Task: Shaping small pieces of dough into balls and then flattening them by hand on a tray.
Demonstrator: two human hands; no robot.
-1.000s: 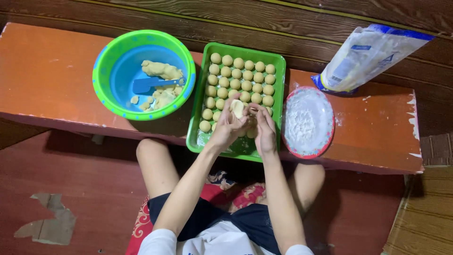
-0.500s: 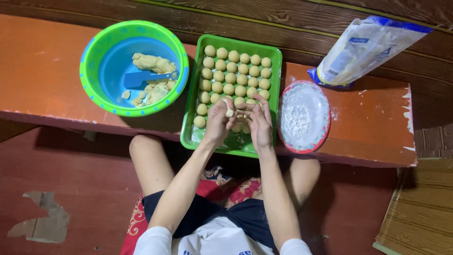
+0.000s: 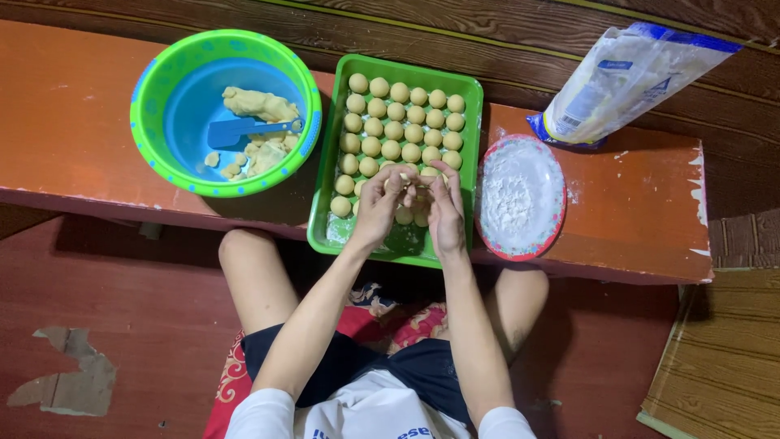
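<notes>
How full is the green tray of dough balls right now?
Mostly full: rows of dough balls cover the green tray down to the hands, with bare floured bottom at its near end.

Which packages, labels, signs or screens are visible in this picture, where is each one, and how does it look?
Plastic bag of white powder: lying tilted at the top right, on the back edge of the orange bench, above the plate of flour; clear-white pouch with blue ends.
Blue label patch: small rectangle on the bag's upper face.
No signs or screens are in view.
</notes>
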